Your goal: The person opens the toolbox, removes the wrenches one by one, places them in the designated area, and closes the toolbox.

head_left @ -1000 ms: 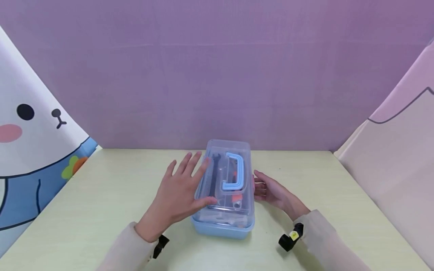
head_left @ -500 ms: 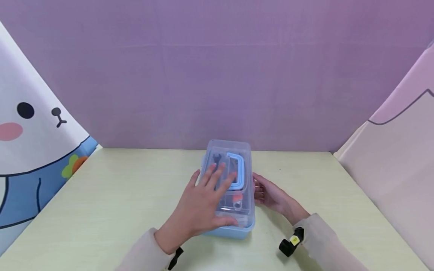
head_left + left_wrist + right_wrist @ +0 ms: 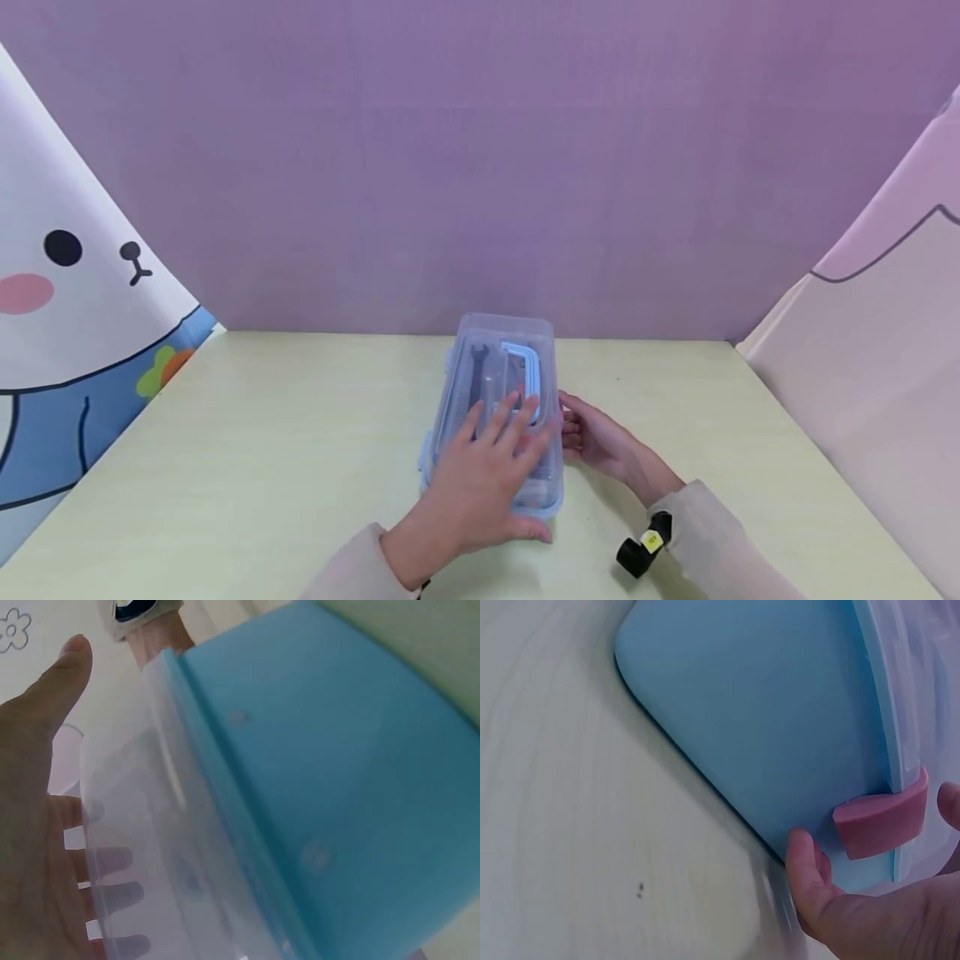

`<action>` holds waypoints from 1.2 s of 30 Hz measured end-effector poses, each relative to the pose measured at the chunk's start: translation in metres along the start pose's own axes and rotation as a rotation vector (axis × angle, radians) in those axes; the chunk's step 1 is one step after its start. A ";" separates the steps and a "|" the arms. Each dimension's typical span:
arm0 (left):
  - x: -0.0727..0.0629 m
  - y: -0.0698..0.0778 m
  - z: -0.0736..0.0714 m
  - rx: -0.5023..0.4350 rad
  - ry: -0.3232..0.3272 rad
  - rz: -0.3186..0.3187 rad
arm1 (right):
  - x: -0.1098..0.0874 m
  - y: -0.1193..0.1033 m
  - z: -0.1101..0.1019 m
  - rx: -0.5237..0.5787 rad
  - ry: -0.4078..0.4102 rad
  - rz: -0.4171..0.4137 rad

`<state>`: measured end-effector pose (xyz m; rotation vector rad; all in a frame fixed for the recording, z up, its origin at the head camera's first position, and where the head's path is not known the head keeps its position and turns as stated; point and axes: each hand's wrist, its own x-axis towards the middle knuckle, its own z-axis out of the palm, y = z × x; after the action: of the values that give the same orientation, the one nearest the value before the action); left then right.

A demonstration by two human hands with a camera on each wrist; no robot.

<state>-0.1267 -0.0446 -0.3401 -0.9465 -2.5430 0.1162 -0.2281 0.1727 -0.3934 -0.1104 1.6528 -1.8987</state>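
A toolbox with a clear lid (image 3: 510, 325) and light blue base (image 3: 337, 765) stands on the table, its lid down. A blue handle (image 3: 534, 375) lies on the lid, and a dark wrench (image 3: 477, 371) shows through it. My left hand (image 3: 480, 492) is spread over the near part of the lid, fingers straight. In the left wrist view its fingers show through the clear lid. At the box's right side, my right hand (image 3: 603, 437) has loosely bent fingers beside a pink latch (image 3: 881, 821); one fingertip (image 3: 801, 844) lies against the blue wall.
The pale wooden table (image 3: 300, 417) extends on both sides of the box. A purple backdrop (image 3: 480, 167) rises behind it. Printed cloth panels flank the table, with a cartoon animal (image 3: 75, 333) on the left one.
My left hand has moved right and nearer, from the box's left edge to over the near part of its lid. The right hand has barely moved, and the box stays in place.
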 end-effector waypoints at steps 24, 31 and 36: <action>-0.002 0.006 0.014 0.118 0.046 -0.023 | 0.001 0.002 -0.004 -0.007 -0.050 -0.059; -0.006 0.008 0.016 0.099 0.051 -0.028 | 0.000 0.003 -0.005 -0.010 -0.074 -0.030; -0.005 0.009 0.017 0.096 0.056 -0.019 | 0.000 0.001 -0.006 -0.015 -0.078 -0.015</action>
<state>-0.1247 -0.0404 -0.3589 -0.8762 -2.4711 0.2019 -0.2301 0.1783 -0.3957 -0.2008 1.6182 -1.8697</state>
